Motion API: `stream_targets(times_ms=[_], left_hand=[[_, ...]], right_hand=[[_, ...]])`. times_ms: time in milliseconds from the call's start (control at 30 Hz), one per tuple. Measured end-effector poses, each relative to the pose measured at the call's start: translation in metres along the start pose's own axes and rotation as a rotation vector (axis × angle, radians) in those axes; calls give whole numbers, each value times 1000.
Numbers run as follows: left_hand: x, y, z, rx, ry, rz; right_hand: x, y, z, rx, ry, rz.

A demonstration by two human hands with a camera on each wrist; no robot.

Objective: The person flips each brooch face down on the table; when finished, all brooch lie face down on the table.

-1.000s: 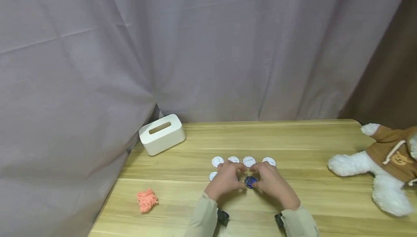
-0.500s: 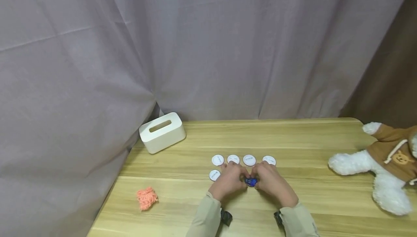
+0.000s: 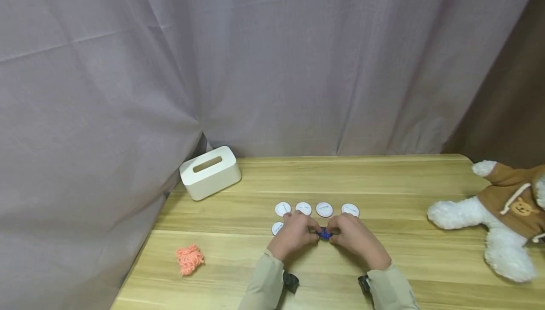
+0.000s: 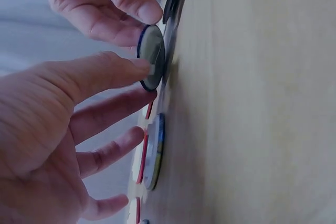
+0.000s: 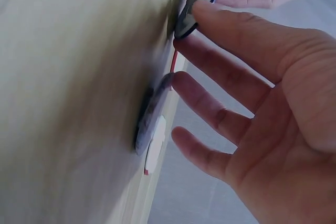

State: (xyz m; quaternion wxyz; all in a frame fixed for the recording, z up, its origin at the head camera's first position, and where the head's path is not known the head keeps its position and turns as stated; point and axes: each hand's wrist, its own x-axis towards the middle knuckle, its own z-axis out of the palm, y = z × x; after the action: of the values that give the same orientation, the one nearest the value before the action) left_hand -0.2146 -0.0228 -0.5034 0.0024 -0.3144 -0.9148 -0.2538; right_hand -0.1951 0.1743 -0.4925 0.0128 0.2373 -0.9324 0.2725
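Observation:
A flat round disc (image 3: 324, 233), blue on its patterned face, is pinched between both hands and tilted up off the tabletop. My left hand (image 3: 294, 235) grips its left edge with thumb and forefinger. From the other side my right hand (image 3: 355, 238) pinches it the same way. In the left wrist view the disc (image 4: 152, 57) shows a greyish side under the thumb. Another disc (image 4: 154, 151) lies by the left hand's other fingertips. In the right wrist view a similar disc (image 5: 153, 114) is at the right middle fingertip.
White round discs with small print, one of them at the row's right end (image 3: 350, 209), lie beyond the hands. One more white disc (image 3: 277, 228) sits left of them. Around are coral yarn (image 3: 190, 259), a white tissue box (image 3: 210, 173) and a plush toy (image 3: 506, 210).
Fingers of both hands have closed in on the blue disc, which lay flat with its face showing a second ago. It is now tilted up between them.

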Motion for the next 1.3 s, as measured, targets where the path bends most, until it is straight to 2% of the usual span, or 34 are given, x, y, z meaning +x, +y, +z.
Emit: stream_targets(times_ms=[167,333,567,733,933,1167,1300], left_hand=[[0,-4,-5,-39,15,-6],[2,-6,-5,-77,23,-36],[4,-2,-2,-60,96,-5],[5,-1,1,-31,123,-3],[7,1,5,1,160,16],[8,6,5,-1,148,-5],[8,6,7,43,149,-1]], right_hand=[[0,2,-2,41,-29,17],[1,1,-5,50,-12,43],[3,1,-9,53,21,39],[3,1,-7,69,19,27],[2,0,-3,83,36,58],[2,0,0,35,64,74],[3,1,3,-7,98,49]])
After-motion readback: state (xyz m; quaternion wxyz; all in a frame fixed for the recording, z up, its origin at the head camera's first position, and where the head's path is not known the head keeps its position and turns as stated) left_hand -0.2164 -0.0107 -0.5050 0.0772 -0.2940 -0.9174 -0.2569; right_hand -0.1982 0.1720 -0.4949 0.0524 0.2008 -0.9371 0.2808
